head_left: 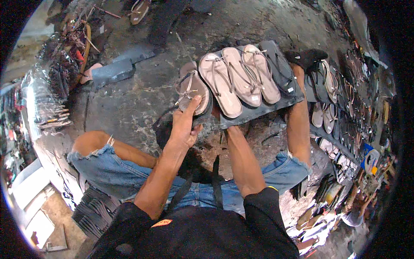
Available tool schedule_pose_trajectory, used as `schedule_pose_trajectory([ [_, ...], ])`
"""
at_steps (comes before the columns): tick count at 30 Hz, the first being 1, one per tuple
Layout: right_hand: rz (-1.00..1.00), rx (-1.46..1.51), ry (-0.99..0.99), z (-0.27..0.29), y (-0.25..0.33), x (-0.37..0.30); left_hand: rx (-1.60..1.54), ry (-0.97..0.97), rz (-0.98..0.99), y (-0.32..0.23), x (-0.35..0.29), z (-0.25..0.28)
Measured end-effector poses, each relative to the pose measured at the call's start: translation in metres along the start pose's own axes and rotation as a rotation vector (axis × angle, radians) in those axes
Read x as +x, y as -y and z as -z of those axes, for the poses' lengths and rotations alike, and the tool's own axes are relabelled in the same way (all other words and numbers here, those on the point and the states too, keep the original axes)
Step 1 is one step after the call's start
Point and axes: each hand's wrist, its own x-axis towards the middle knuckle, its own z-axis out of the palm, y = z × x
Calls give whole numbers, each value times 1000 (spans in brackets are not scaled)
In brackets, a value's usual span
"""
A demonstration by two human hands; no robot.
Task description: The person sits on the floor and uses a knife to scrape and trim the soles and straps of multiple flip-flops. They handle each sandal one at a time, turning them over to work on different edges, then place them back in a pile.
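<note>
My left hand [186, 122] grips the heel end of a thong sandal [189, 93] with thin brownish straps and a dark sole edge, its thumb pressed on the footbed. To its right, a grey board or sheet [258, 113] bears a row of three pale pink sandals, the nearest being a pale sandal [220, 86] with a knotted brown strap. A dark grey sandal [279, 69] lies at the row's right end. My right forearm [242, 151] runs up beneath the grey sheet. My right hand is hidden under it, so its fingers do not show.
Rows of sandals [330, 116] line the right side. Dark grey flat pieces [114, 71] lie on the concrete floor [142, 97] at left, near a heap of scraps [84, 43]. A single sandal [139, 12] rests at the far edge. My bent knees frame the work.
</note>
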Motion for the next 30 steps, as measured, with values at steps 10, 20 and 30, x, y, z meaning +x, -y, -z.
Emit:
schedule_pose_trajectory([
  [10, -227, 977, -30, 62, 130, -49, 116, 89, -508, 43, -100, 157],
  [20, 53, 920, -494, 198, 154, -208, 414, 357, -826, 7, -187, 29],
  [30, 2, 551, -492, 139, 127, -333, 518, 527, -443, -32, -201, 33],
])
